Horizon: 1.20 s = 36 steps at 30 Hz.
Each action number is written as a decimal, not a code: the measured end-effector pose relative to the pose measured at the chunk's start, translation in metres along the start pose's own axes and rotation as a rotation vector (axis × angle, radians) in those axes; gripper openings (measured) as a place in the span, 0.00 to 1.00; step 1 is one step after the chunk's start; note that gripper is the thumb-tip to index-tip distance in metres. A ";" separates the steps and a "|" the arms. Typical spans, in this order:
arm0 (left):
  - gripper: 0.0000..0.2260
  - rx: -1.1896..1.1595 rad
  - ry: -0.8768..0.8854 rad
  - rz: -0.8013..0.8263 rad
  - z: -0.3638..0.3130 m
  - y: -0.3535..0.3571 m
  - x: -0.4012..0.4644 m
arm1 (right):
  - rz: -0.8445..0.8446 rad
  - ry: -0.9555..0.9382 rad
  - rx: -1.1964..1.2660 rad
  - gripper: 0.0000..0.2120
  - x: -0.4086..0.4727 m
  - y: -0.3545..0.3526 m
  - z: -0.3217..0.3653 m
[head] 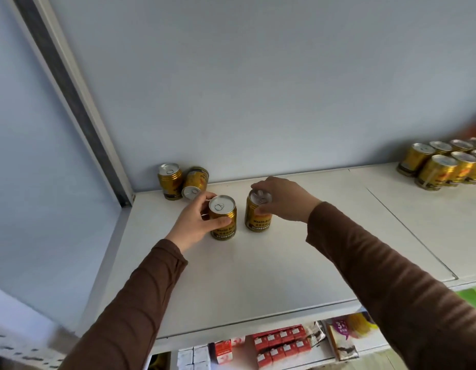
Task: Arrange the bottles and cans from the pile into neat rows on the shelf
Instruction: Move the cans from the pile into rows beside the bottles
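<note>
Two gold cans stand upright side by side on the white shelf [258,265]. My left hand [195,222] grips the left can [223,222] round its side. My right hand [282,200] holds the right can [256,217] from above by its rim, fingers curled over the silver lid. Behind them in the shelf's back left corner, one gold can [169,180] stands upright and another [195,182] leans tilted against it. At the far right, several gold cans [442,164] stand in neat rows by the back wall.
A grey back wall rises behind the shelf, and a metal upright [71,97] runs along its left side. Below the front edge, a lower shelf holds small red boxes [279,343], white boxes and packets. A seam [410,231] crosses the shelf on the right.
</note>
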<state>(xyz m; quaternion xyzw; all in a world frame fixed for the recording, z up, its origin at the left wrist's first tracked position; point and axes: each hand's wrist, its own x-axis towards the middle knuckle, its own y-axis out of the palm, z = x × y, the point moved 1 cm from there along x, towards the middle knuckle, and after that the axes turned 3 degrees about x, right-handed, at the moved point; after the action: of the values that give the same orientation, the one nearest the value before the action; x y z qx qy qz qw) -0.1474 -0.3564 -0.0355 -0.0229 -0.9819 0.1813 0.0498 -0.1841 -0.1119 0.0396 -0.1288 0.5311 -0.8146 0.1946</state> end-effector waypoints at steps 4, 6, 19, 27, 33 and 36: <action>0.33 -0.026 0.011 0.021 -0.002 0.006 -0.001 | -0.013 0.020 -0.021 0.30 -0.003 0.005 0.000; 0.33 -0.037 0.013 0.032 -0.002 0.008 -0.004 | -0.026 0.022 -0.010 0.29 -0.005 0.008 -0.001; 0.38 0.338 -0.034 -0.081 0.019 0.030 -0.021 | -0.080 0.155 0.196 0.38 -0.011 0.018 -0.009; 0.32 0.287 0.028 -0.128 0.018 0.039 -0.018 | -0.202 0.211 0.302 0.29 -0.021 0.023 -0.012; 0.30 0.191 0.100 -0.063 -0.003 0.069 -0.016 | -0.307 0.241 0.323 0.24 -0.064 0.005 -0.038; 0.29 0.190 0.148 -0.013 -0.022 0.100 -0.015 | -0.351 0.284 0.307 0.25 -0.095 -0.010 -0.059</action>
<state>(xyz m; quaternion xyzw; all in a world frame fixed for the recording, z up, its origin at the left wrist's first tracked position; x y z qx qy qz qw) -0.1277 -0.2563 -0.0525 -0.0248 -0.9541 0.2710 0.1252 -0.1255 -0.0170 0.0250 -0.0723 0.3929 -0.9167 -0.0085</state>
